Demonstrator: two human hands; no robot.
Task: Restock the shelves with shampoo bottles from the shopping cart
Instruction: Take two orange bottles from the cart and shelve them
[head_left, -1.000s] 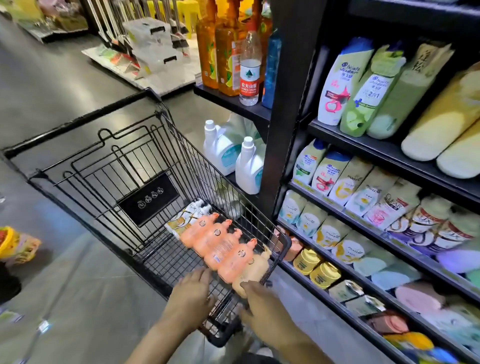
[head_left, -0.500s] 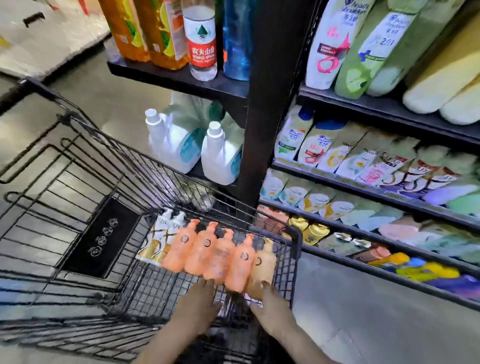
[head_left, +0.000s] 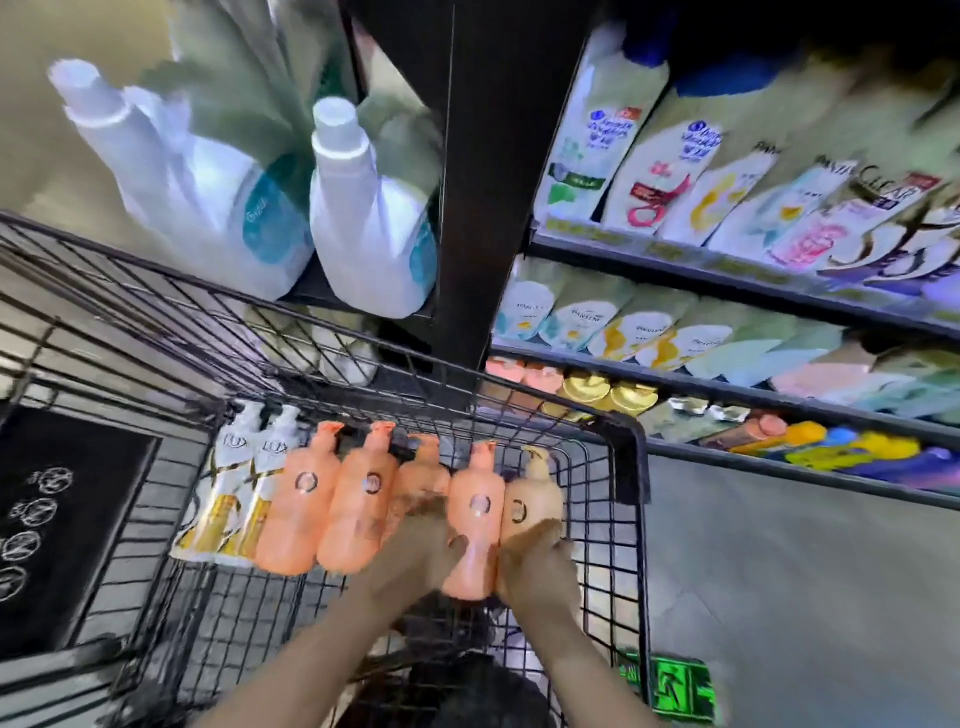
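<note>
A row of shampoo bottles lies in the near end of the black wire shopping cart (head_left: 638, 467): two white-and-gold bottles (head_left: 228, 493), several orange pump bottles (head_left: 358, 509) and one pale peach bottle (head_left: 534, 491) at the right. My left hand (head_left: 415, 545) lies over the third orange bottle (head_left: 423, 475) and grips it, its thumb against the fourth orange bottle (head_left: 475, 519). My right hand (head_left: 535, 564) holds the lower part of the pale peach bottle. The shelves (head_left: 727, 384) to the right carry rows of shampoo.
Two big white detergent jugs (head_left: 363, 218) stand on a low shelf just beyond the cart. A black upright post (head_left: 488, 182) divides the shelving. A black placard (head_left: 52, 519) hangs in the cart at left. A green exit sign (head_left: 675, 691) marks the grey floor.
My view has dropped and closed in on the cart. Both hands have slid forward from the cart's near edge onto the bottles and closed on them.
</note>
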